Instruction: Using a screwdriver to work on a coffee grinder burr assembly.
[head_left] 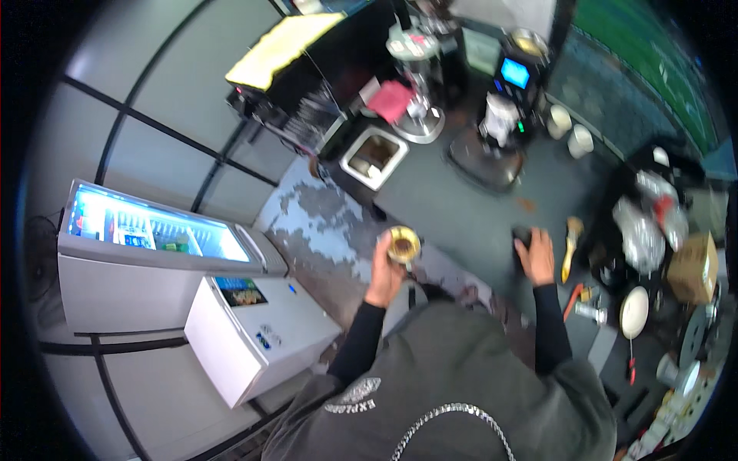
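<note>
Low over the counter's near edge, my left hand is closed around a round, gold-rimmed portafilter with brown coffee grounds inside. A small black object stands on the dark counter, and my right hand has its fingers curled against it. Its exact kind is too blurred to make out. Just right of that hand lies a brush with a yellow-tipped handle.
Ahead stand a coffee grinder with a lit screen, a silver machine and a white-rimmed bin set in the counter. Paper cups, plastic bags and a cardboard box are at right. Fridges stand left.
</note>
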